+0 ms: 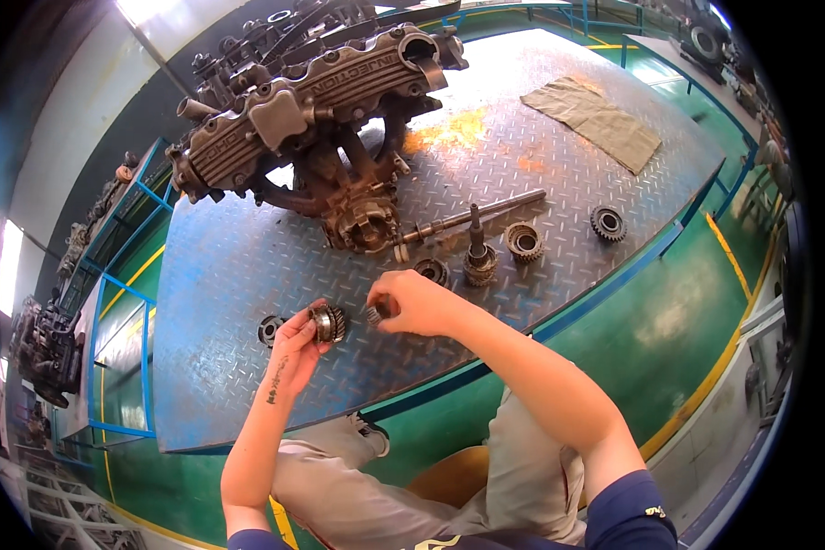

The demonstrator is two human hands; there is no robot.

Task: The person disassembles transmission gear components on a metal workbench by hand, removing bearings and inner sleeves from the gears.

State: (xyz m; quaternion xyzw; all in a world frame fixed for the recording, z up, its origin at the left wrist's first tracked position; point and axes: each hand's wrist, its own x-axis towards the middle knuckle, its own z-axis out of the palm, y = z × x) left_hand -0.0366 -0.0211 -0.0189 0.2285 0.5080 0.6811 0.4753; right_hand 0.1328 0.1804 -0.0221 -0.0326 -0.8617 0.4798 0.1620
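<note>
My left hand (pixel 297 337) is closed round a helical gear (pixel 331 324), raised a little above the metal plate table. To its right, my right hand (pixel 419 304) grips a smaller toothed ring (pixel 377 313) between thumb and fingers; part of that ring is hidden by the hand. A small gap separates the two parts. Beside my left hand a dark toothed ring (pixel 268 331) lies on the table. Just beyond my right hand sits another gear (pixel 432 270), partly covered by the wrist.
A large engine (pixel 289 115) fills the table's far left. Rightward stand a short geared shaft (pixel 478 258), a hollow gear (pixel 524 242) and a dark gear (pixel 608 223), with a long shaft (pixel 477 216) behind. A cloth (pixel 596 121) lies on the tread-plate table (pixel 220 385).
</note>
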